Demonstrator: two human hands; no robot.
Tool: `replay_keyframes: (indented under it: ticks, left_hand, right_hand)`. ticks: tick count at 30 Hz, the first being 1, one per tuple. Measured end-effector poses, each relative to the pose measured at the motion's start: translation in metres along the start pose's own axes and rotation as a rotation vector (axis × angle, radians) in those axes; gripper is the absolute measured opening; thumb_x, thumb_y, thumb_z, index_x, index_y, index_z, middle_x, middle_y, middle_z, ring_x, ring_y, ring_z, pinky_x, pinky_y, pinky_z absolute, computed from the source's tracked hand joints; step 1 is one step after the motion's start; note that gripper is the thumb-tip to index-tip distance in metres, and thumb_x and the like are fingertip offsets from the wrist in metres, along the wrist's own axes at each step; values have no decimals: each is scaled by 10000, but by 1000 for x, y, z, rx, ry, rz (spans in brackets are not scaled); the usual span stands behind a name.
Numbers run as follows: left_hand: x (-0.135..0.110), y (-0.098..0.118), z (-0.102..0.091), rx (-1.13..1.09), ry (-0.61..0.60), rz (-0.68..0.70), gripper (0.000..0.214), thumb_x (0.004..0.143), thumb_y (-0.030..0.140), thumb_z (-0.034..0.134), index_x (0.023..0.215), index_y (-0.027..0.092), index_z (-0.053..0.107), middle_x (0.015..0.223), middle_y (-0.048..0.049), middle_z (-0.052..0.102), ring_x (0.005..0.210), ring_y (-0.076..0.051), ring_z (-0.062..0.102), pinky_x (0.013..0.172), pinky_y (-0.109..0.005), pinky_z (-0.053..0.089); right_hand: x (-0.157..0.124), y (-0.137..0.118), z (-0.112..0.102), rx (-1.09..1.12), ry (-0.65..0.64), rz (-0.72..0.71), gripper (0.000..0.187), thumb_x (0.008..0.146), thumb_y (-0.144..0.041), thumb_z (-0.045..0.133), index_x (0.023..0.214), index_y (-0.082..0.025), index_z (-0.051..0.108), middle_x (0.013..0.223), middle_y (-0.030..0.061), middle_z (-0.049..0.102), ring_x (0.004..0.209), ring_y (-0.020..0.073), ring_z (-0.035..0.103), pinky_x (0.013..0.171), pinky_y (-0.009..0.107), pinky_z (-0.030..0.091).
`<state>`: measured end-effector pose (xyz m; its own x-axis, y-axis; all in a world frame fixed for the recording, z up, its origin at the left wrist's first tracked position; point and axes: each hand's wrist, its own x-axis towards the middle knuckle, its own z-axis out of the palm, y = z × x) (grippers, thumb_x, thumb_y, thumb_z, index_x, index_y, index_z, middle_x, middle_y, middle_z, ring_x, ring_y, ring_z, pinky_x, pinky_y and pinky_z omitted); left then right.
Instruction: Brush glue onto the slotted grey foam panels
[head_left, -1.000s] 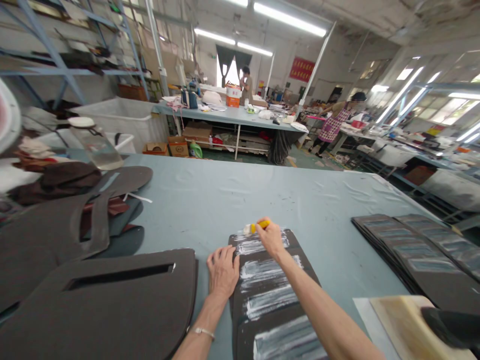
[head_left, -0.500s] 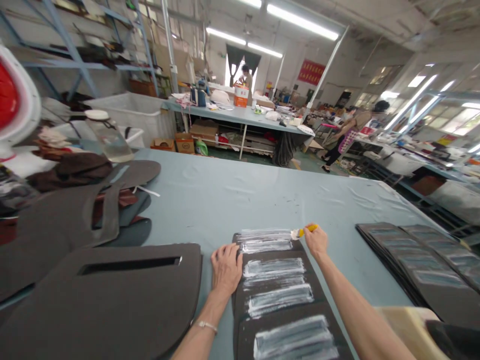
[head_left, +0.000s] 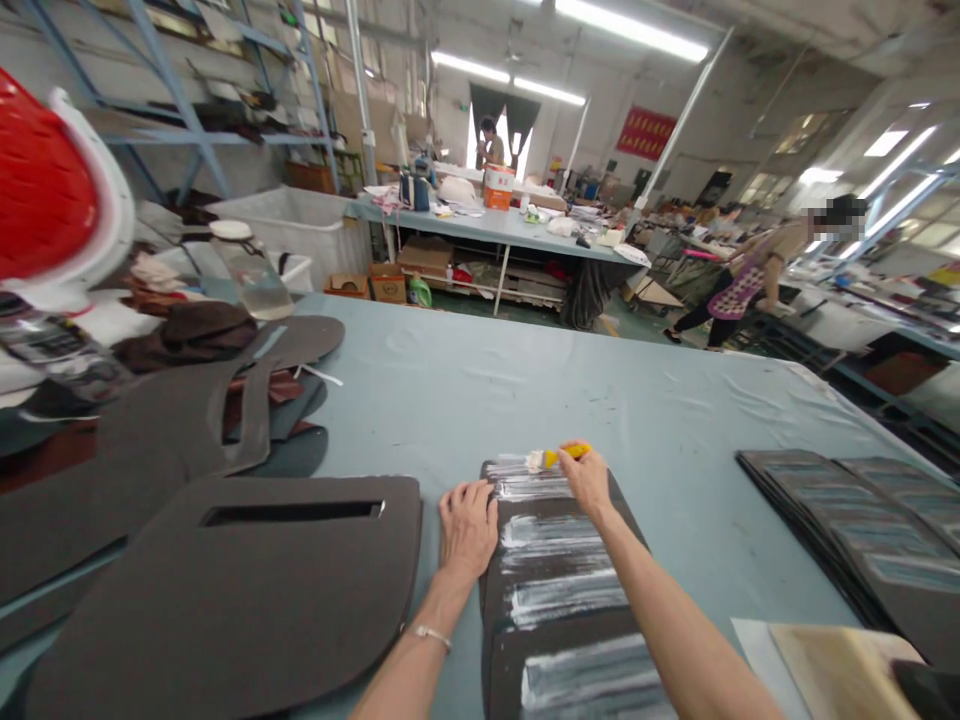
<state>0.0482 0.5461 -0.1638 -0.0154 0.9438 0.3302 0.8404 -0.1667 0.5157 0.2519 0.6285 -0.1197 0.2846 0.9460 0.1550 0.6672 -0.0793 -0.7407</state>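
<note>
My right hand (head_left: 586,482) is closed on the yellow handle of a paintbrush (head_left: 553,458). The brush's whitish bristles touch the far end of a dark grey panel stack (head_left: 555,504). Wet-looking white streaks of a coating lie across these overlapping panels in several bands. My left hand (head_left: 468,528) rests flat on the left edge of the stack, its fingers stretched out and holding nothing. A bracelet is on the left wrist.
Large dark panels with a slot (head_left: 247,600) lie to the left. More streaked panels (head_left: 862,530) are stacked at right. A clear jar (head_left: 255,275) stands at back left on the blue-green table (head_left: 450,370). A co-worker (head_left: 750,270) is beyond the table.
My right hand has drawn the brush leftward across the farthest panel. My left hand keeps its place on the stack. The view has shifted a little, and the co-worker at right has moved.
</note>
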Motion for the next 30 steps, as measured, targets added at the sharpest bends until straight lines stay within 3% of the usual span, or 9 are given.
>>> replay_keyframes:
  ticks: [3,5,8,12,15,18,24,27,30]
  left_hand:
    - [1,-3,1,-20,7,4,265,891,255,383,1096,259,551,1157,-39,596,1112,-235,461,980,-453,300]
    - [1,-3,0,-41,34,-17,272,881,248,400,1118,237,534,1164,-59,579,1107,-231,466,974,-435,314]
    - [-4,2,-5,-53,78,-62,265,873,248,415,1110,208,528,1158,-81,562,1094,-225,472,961,-417,328]
    - [-23,13,-13,-15,28,-9,207,888,235,392,986,243,574,1067,-41,606,1087,-213,476,977,-429,301]
    - [-37,16,-15,-1,-2,23,231,893,206,380,997,261,579,1088,-23,622,1100,-205,477,971,-428,297]
    - [-43,15,-15,-12,-12,29,260,897,193,366,1036,259,576,1122,-33,620,1105,-209,481,965,-431,300]
    - [-41,15,-14,-21,-18,24,255,895,222,380,1047,262,582,1122,-41,623,1114,-223,481,978,-450,294]
    - [-39,14,-15,-49,-20,6,247,893,236,387,1037,261,586,1126,-45,622,1126,-222,476,991,-453,290]
    - [-39,11,-17,-113,-26,-34,254,894,236,377,1048,263,577,1146,-40,608,1121,-199,484,985,-424,321]
  right_hand:
    - [13,37,-52,-199,222,102,307,692,-373,455,800,-165,654,564,16,573,547,158,486,565,262,342]
    - [11,42,-72,-277,280,94,313,700,-388,452,791,-168,656,567,19,572,550,157,479,572,264,337]
    - [-13,20,-61,-142,154,16,318,729,-429,473,801,-176,651,551,-2,566,528,145,481,569,254,350]
    - [-56,-24,-6,154,-79,-52,326,756,-449,502,864,-173,638,567,-14,579,505,131,490,535,237,361]
    - [-69,-34,17,222,-212,-65,296,754,-430,515,867,-184,634,550,-30,564,487,124,489,514,226,360]
    - [-58,-10,1,160,-162,-6,280,727,-410,520,850,-189,639,541,-30,563,486,130,496,519,231,369]
    - [-26,58,-77,-177,229,142,307,697,-391,455,809,-182,648,555,3,577,532,160,504,551,255,353]
    - [-28,53,-82,-282,242,107,319,715,-394,437,818,-184,653,571,9,572,545,161,486,561,260,333]
    - [-45,24,-64,-199,195,49,306,743,-404,446,822,-190,650,567,-5,557,536,150,470,570,255,336]
